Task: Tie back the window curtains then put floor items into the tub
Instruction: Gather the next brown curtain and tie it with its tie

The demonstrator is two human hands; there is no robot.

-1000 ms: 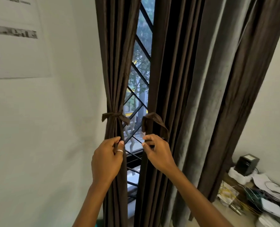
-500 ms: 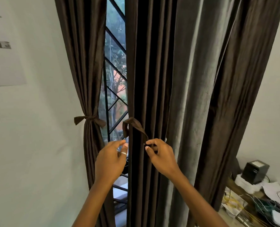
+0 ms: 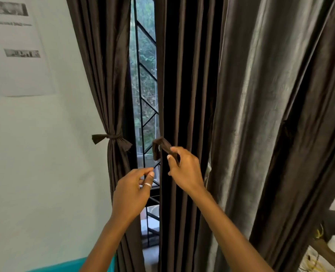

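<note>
The left dark brown curtain [image 3: 104, 75] hangs gathered, cinched by a knotted tie band [image 3: 111, 139]. The right curtain [image 3: 186, 85] hangs loose in straight folds. A brown tie strap [image 3: 159, 146] dangles at its left edge. My right hand [image 3: 184, 171] pinches the lower end of that strap against the curtain. My left hand [image 3: 133, 191], with a ring on one finger, hovers in front of the window gap with thumb and forefinger nearly meeting, holding nothing that I can see.
A window with a black metal grille [image 3: 145, 95] shows between the curtains. A wider grey-brown curtain panel [image 3: 270, 114] hangs to the right. A printed sheet [image 3: 13, 46] is stuck on the white wall at left. Cluttered papers and cables [image 3: 323, 252] lie at lower right.
My left hand has left the tied left curtain and moved toward the gap. My right hand has risen along the strap. The view has shifted right and back.
</note>
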